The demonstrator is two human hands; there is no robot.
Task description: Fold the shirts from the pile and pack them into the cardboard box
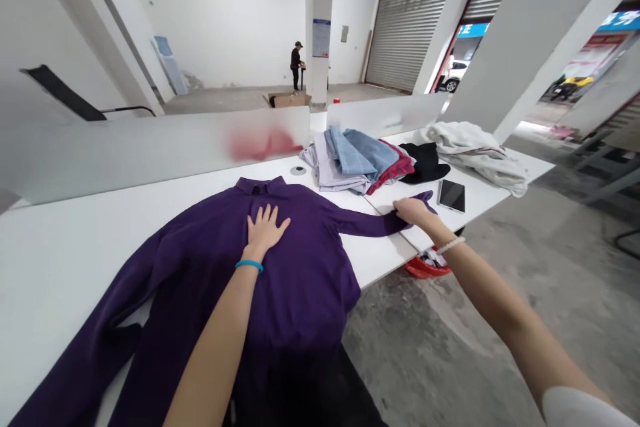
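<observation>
A dark purple long-sleeved shirt (pixel 300 260) lies spread flat on the white table (pixel 60 247), collar away from me. My left hand (pixel 265 230), with a blue wristband, rests flat on the shirt's chest below the collar, fingers spread. My right hand (pixel 411 210), with a pale bead bracelet, is closed on the end of the shirt's right sleeve (pixel 370 221), which is stretched out sideways to the right. The other sleeve runs down to the lower left.
A pile of folded shirts (pixel 357 160) lies behind the sleeve, with a black garment (pixel 425 161), a white garment (pixel 480 150) and a dark tablet (pixel 452 195) to its right. A red basket (pixel 425 267) sits under the table edge. A person stands far off by a pillar.
</observation>
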